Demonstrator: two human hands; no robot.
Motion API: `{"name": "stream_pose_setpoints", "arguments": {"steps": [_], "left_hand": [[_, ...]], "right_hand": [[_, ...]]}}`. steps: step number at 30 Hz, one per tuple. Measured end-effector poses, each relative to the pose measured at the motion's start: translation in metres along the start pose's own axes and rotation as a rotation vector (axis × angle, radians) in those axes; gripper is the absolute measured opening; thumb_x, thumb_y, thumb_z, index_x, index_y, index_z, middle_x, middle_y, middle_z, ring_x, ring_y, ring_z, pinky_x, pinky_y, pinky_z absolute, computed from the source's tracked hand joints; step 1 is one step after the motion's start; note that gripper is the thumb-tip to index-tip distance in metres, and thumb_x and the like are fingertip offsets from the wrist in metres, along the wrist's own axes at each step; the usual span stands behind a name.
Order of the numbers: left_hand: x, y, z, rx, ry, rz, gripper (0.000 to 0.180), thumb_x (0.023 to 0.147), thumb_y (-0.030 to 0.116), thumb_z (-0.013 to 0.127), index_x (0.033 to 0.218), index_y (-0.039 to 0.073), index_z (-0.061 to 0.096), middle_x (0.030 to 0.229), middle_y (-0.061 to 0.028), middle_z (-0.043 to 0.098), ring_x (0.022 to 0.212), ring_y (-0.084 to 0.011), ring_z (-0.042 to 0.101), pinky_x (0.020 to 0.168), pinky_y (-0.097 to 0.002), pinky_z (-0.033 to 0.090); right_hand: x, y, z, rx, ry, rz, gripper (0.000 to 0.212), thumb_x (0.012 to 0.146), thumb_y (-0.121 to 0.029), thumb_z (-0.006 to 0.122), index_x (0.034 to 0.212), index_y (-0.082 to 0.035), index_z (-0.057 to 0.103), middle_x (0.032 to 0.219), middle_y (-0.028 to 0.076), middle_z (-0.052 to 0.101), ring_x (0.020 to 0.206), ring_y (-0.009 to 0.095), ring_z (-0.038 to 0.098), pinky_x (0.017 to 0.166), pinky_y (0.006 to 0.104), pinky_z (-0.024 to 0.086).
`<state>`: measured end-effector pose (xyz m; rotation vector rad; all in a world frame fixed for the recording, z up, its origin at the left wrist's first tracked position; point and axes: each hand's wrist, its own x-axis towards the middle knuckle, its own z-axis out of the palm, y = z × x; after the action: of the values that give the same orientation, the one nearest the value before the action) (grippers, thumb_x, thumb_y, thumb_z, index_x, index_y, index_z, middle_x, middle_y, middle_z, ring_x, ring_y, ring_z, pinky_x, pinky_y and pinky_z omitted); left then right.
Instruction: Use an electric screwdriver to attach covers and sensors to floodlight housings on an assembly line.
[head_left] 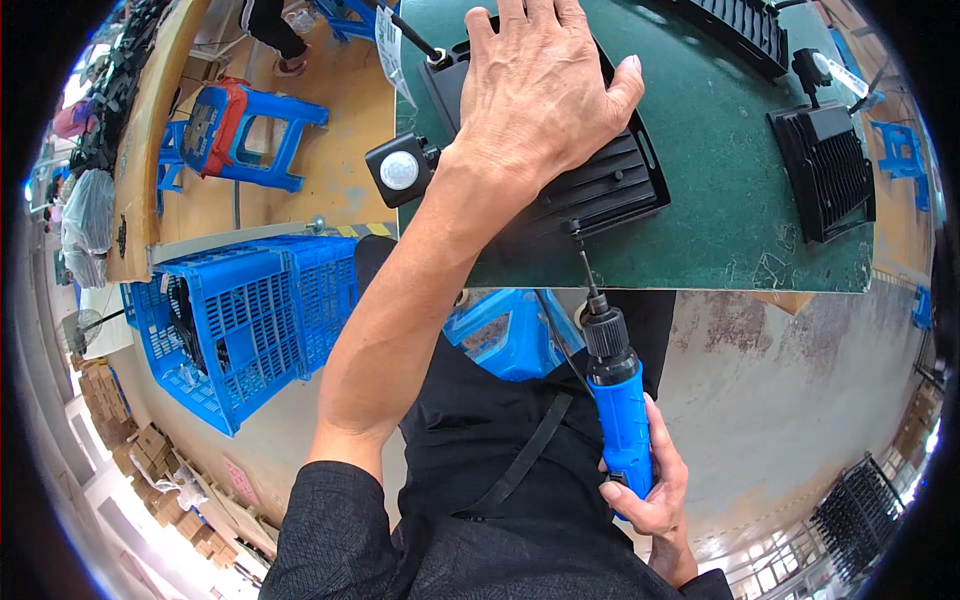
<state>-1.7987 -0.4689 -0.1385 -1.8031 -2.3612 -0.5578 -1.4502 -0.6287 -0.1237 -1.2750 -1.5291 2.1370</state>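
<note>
1. The left hand (pixel 540 95) is bare — no glove, ring or watch shows, and the forearm behind it is uncovered as far as the elbow.
2. A dark sleeve (pixel 335 530) of finely speckled black-grey fabric is pushed up above the left elbow, ending in a plain edge.
3. The right hand (pixel 650 490) is bare as well; only a short part of its wrist shows.
4. The torso wears a black garment (pixel 480 440) — smooth, plain and unmarked.
5. A narrow black strap (pixel 530 450) crosses that garment on a slant.
</note>
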Motion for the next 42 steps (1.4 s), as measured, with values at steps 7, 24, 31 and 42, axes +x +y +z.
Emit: {"name": "stream_pose_setpoints", "arguments": {"steps": [7, 24, 31, 42], "left_hand": [[0.0, -0.001, 0.004, 0.012, 0.02, 0.006, 0.07, 0.098, 0.044, 0.053, 0.132, -0.017, 0.051, 0.12, -0.0278, 0.057, 0.116, -0.0396, 0.052, 0.105, -0.0499, 0.038], [-0.006, 0.006, -0.002, 0.119, 0.143, -0.035, 0.068, 0.093, 0.042, 0.057, 0.132, -0.015, 0.054, 0.11, -0.0241, 0.06, 0.108, -0.0367, 0.054, 0.101, -0.0488, 0.04], [-0.015, 0.008, -0.001, 0.032, 0.11, -0.032, 0.069, 0.093, 0.042, 0.057, 0.134, -0.014, 0.054, 0.108, -0.0224, 0.06, 0.107, -0.036, 0.055, 0.104, -0.0489, 0.039], [-0.015, 0.014, -0.003, 0.097, 0.154, -0.071, 0.067, 0.093, 0.041, 0.056, 0.133, -0.013, 0.055, 0.109, -0.0229, 0.06, 0.107, -0.0367, 0.055, 0.104, -0.0499, 0.039]], "right_hand": [[0.009, -0.004, -0.002, -0.047, -0.002, -0.04, 0.099, 0.077, -0.015, 0.086, 0.158, 0.008, 0.032, 0.132, 0.026, 0.065, 0.11, 0.025, 0.07, 0.098, 0.0352, 0.051], [0.025, -0.003, 0.007, -0.456, 0.005, -0.264, 0.099, 0.078, -0.003, 0.081, 0.161, 0.002, 0.027, 0.103, 0.018, 0.074, 0.082, 0.021, 0.075, 0.076, 0.0325, 0.057], [0.001, -0.037, 0.02, -0.342, -0.024, -0.117, 0.101, 0.08, -0.005, 0.08, 0.162, 0.003, 0.022, 0.102, 0.018, 0.073, 0.081, 0.022, 0.073, 0.077, 0.0338, 0.057], [0.014, -0.008, 0.01, -0.623, 0.025, -0.343, 0.098, 0.079, -0.003, 0.081, 0.161, 0.002, 0.027, 0.11, 0.023, 0.072, 0.084, 0.028, 0.076, 0.073, 0.0342, 0.059]]}}
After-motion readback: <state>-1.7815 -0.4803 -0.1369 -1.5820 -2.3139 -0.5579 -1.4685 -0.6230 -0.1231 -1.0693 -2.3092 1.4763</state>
